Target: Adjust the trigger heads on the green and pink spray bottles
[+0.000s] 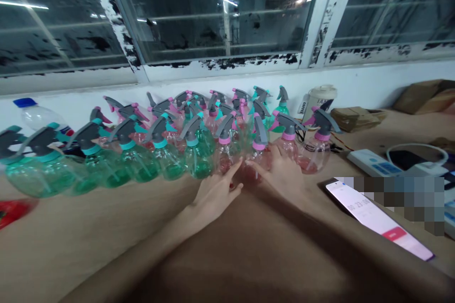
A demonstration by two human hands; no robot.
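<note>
Clear round spray bottles with grey trigger heads stand in rows along the wall. In the front row, pink-collared ones are on the right and green bottles (142, 165) with teal collars on the left. My right hand (287, 177) is around a pink-collared spray bottle (260, 155), its thumb across the front and its fingers at the right side. My left hand (215, 196) is open, index finger and thumb stretched out. Its index fingertip is close to the neighbouring pink spray bottle (224, 155); whether it touches is unclear. Two more pink spray bottles (314, 154) stand right of my right hand.
A phone (377, 218) with a running timer lies at the right, near a white power strip (373, 163). Behind are a paper cup (322, 99) and brown cardboard pieces (355, 118). A blue-capped plastic bottle (37, 116) and a red packet (14, 212) are at the left.
</note>
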